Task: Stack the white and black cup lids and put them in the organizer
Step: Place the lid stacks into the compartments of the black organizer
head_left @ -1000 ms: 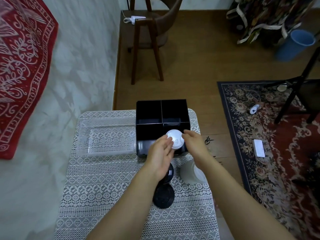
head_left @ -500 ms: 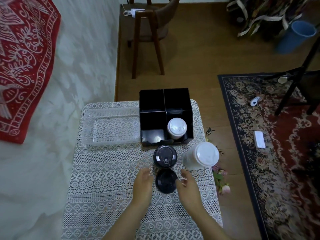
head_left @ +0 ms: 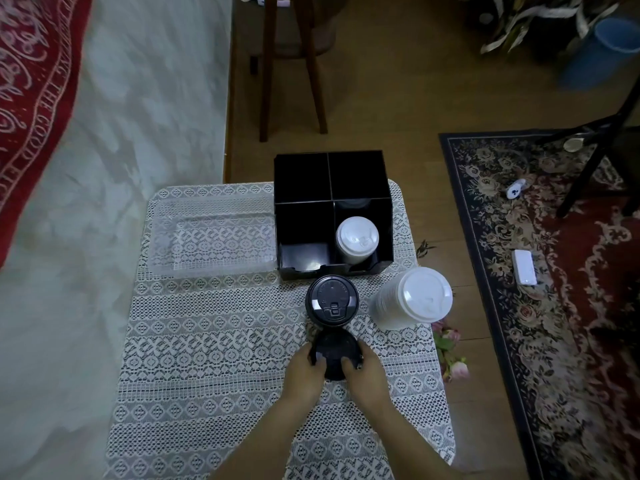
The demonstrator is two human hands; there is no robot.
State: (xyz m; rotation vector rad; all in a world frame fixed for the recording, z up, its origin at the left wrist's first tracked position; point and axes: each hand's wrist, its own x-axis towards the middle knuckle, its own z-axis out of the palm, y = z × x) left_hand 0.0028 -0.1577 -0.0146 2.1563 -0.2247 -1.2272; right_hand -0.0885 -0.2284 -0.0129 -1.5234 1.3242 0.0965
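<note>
black lids point(head_left: 334, 353) seemingly gripped between both hands point(head_left: 304, 375).

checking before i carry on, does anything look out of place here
The white lid stack out on the table sits close to its right edge, and pink flowers lie on the floor there. Nothing looks spilled.

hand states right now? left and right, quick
Left hand: holding the near black cup lid, gripping its left edge.
Right hand: holding the same lid, gripping its right edge.
</note>
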